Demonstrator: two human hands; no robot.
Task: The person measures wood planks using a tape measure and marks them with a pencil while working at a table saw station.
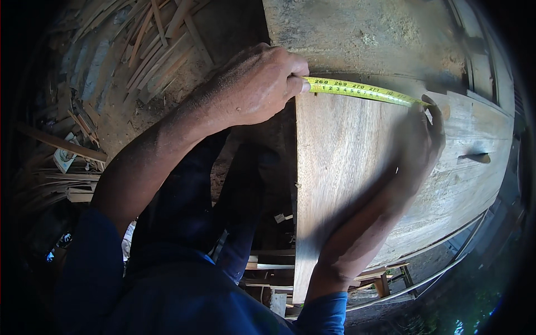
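A yellow tape measure [357, 89] is stretched across the far end of a pale wooden board [335, 145]. My left hand [262, 84] is closed in a pinch on the tape at the board's left edge, thumb below it and fingers curled above. At the tape's right end my right hand [421, 134] is closed on it, its fingers bent round the strip. A small white bit shows between those fingers, too small to name. The right forearm reaches over the board and throws a shadow on it. The tape's case is not visible.
The board lies on a worn wooden workbench [458, 184], where a short peg-like piece [476, 158] sits to the right. Beyond is a dusty plank surface [363, 33]. Thin wood offcuts [151, 50] are heaped on the floor at far left, with a loose stick [61, 144] nearer.
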